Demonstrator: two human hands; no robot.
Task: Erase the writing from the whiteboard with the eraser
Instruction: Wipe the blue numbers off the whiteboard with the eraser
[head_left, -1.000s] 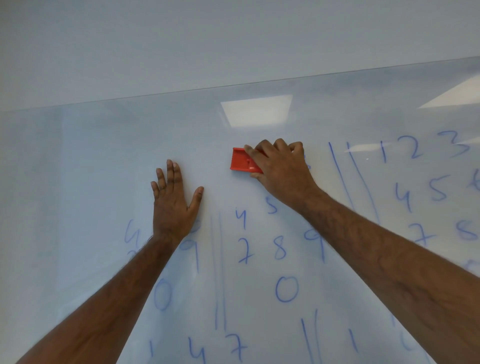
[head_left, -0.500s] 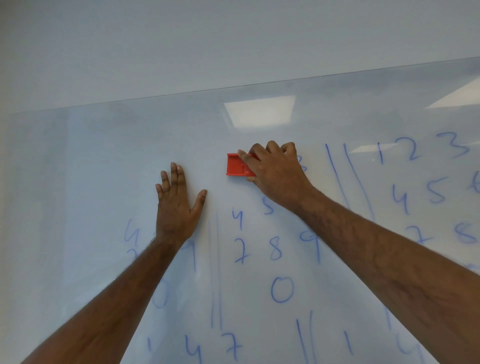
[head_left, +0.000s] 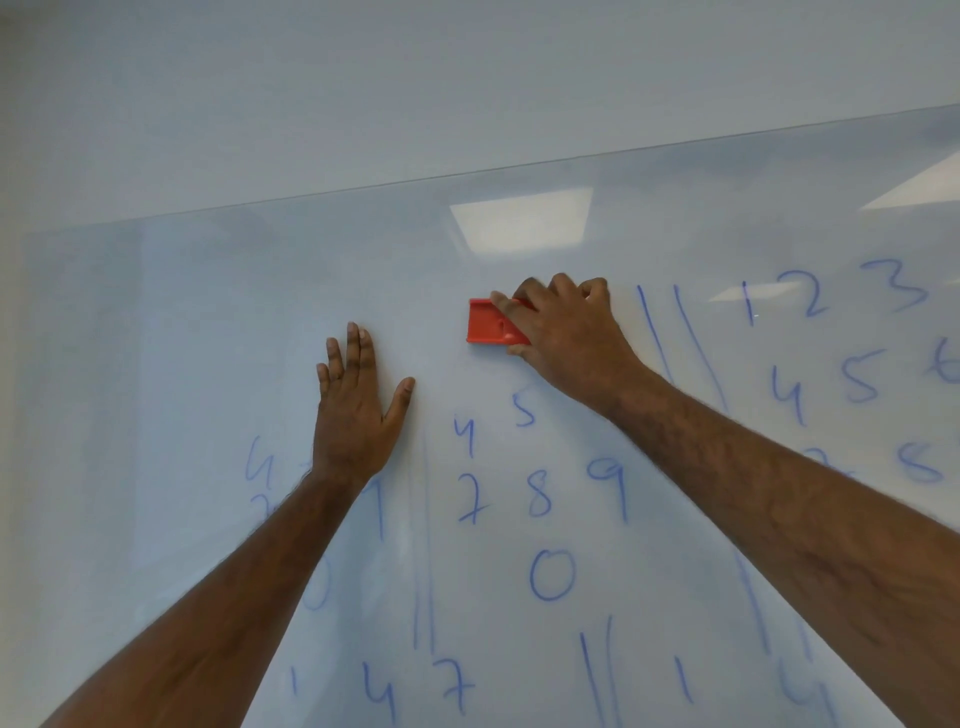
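My right hand (head_left: 569, 338) grips a red eraser (head_left: 488, 325) and presses it flat against the glossy whiteboard (head_left: 208, 322), its left end sticking out past my fingers. Blue handwritten digits (head_left: 540, 499) fill the board below and to the right of the eraser, split into groups by pairs of blue vertical lines (head_left: 670, 332). The patch around and left of the eraser shows no writing. My left hand (head_left: 356, 410) lies flat on the board with fingers spread, to the lower left of the eraser, partly covering some digits.
The whiteboard's top edge (head_left: 519, 169) runs across the view with plain pale wall (head_left: 415, 78) above it. Ceiling lights (head_left: 522, 218) reflect in the board above the eraser. More blue digits (head_left: 857, 382) sit at the far right.
My right hand has slid the eraser a short way to the left and back along the top row. My left hand has stayed flat in place.
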